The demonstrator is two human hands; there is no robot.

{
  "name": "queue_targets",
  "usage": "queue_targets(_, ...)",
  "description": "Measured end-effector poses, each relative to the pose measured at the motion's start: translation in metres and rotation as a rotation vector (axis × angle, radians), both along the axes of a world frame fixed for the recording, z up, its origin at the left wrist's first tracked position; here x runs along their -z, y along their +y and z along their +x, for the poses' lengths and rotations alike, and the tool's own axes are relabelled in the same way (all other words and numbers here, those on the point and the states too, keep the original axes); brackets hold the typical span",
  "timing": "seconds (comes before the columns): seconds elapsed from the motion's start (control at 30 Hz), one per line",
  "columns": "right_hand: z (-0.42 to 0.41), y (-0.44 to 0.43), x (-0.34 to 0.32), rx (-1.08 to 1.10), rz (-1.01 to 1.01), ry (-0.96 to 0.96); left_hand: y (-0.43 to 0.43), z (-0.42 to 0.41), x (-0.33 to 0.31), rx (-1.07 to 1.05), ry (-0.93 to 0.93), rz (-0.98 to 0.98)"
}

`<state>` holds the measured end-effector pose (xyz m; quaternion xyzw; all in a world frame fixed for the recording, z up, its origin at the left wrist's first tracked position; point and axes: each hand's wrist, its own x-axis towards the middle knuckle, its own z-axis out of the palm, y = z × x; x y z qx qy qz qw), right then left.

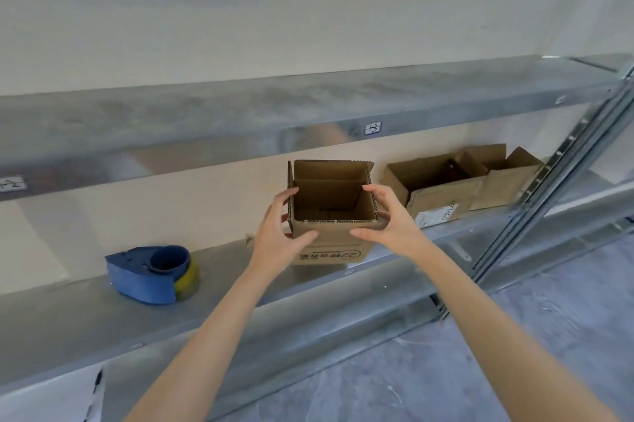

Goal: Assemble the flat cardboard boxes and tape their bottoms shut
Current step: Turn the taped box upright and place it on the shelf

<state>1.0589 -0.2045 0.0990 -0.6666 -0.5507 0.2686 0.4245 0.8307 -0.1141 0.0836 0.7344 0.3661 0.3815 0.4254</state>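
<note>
Corrugated brown cardboard box (331, 215), squared up, top flaps standing open, sits on the smooth galvanised metal shelf (85, 312). Left hand (279, 233) and right hand (389, 219) clasp its two near corners, fingers curled round. Blue plastic tape dispenser (151, 272) lies left; two more open cardboard boxes (459, 181) crowd the right.

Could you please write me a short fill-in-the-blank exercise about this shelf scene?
1. The left hand and right hand grip one cardboard box whose top is ____.
2. The tape dispenser on the shelf is coloured ____.
3. Right of the gripped box stand ____ more boxes.
Missing words: open; blue; two.
</note>
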Motion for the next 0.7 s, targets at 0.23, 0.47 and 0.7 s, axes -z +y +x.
queue_targets(0.23, 0.075, 0.023, 0.011, 0.046, -0.06, -0.048, 0.03, 0.072, 0.026, 0.014, 0.024, 0.0)
queue_targets(0.47, 0.114, 0.042, 0.019, 0.038, -0.15, -0.077, 0.039, 0.108, 0.048, -0.032, 0.077, -0.018)
queue_targets(0.7, 0.127, 0.04, 0.022, 0.049, -0.154, -0.166, 0.027, 0.124, 0.056, -0.093, 0.077, -0.07)
